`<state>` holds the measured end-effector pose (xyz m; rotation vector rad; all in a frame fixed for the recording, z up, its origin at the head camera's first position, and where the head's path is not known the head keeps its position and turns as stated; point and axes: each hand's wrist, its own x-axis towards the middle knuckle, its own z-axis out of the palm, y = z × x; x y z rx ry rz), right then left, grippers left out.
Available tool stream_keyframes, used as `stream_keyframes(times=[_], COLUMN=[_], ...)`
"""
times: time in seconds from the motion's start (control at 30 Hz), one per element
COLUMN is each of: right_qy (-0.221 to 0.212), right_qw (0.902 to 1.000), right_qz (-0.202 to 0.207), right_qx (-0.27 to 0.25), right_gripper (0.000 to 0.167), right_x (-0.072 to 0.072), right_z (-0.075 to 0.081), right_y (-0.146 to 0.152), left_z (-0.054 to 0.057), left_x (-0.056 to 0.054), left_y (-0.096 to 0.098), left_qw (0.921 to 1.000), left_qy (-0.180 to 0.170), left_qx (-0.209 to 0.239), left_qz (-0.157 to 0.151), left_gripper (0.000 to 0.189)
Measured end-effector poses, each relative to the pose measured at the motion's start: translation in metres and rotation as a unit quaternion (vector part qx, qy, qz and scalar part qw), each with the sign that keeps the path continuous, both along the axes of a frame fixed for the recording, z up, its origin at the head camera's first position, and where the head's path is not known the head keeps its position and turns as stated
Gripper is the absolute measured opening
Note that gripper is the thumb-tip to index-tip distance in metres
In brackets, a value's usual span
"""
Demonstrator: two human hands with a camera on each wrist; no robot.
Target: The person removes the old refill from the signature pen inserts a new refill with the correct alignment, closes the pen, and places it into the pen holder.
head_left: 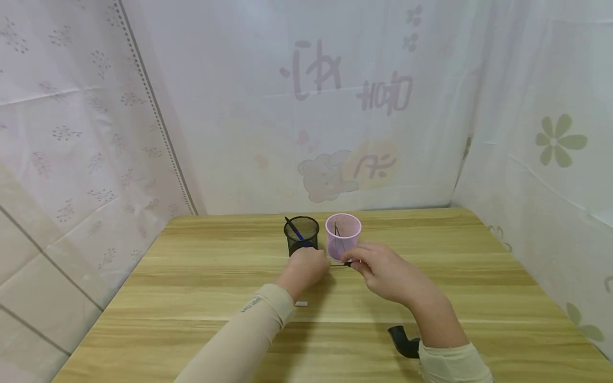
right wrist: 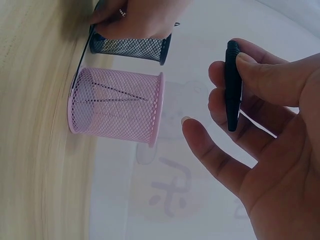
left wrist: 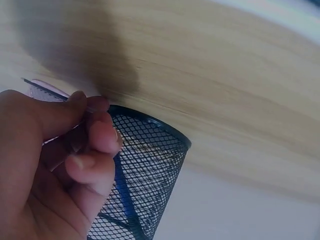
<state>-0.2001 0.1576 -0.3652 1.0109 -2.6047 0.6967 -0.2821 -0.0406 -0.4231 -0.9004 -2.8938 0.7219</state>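
Note:
My left hand [head_left: 308, 267] is in front of the black mesh pen cup [left wrist: 150, 150], its thumb and fingertips pinching a thin dark rod [right wrist: 83, 60]. The rod sticks out sideways along the base of the pink mesh pen cup [right wrist: 120, 107]. A pen with a blue section [head_left: 298, 232] leans inside the black cup; thin dark sticks [head_left: 337, 231] stand in the pink one. Just in front of the pink cup, my right hand [head_left: 390, 274] pinches a short black tapered pen part [right wrist: 232, 87], ribbed at one end, between thumb and fingers.
A black bent piece [head_left: 404, 343] lies by my right forearm, partly covered by the sleeve. Beside my left wrist a small white piece [head_left: 300, 304] shows on the wooden table [head_left: 191, 276]. Printed curtains [head_left: 230, 133] hang behind the table and along both sides.

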Motion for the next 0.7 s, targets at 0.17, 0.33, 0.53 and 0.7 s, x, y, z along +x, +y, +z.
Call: stream_keyframes(times=[0.17,0.33,0.53,0.7], right_qy=[0.001,-0.002,0.000,0.004], right_qw=[1.0000,1.0000,1.0000,1.0000], right_qz=[0.001,-0.003,0.001,0.002], right_qx=[0.003,0.003,0.007,0.006], right_gripper=[0.023,0.023,0.022,0.022], right_x=[-0.0003,0.0006,0.0008,0.0004], right_z=[-0.0008,-0.0006,-0.0005,-0.0011], right_y=[-0.0007,-0.0008,-0.0013,-0.0011], left_z=[0.0003,-0.0015,-0.0032,-0.0029], left_x=[-0.0007,-0.0013,-0.0022,-0.0028], left_y=[0.0001,-0.0022,-0.0029,-0.0034], left_qw=[0.9997,0.9999,0.9999,0.9998], left_qy=[-0.011,0.008,0.015,0.014], left_qx=[0.009,0.006,0.005,0.009], left_qz=[0.020,0.007,-0.004,-0.003], left_gripper=[0.019,0.018,0.018,0.019])
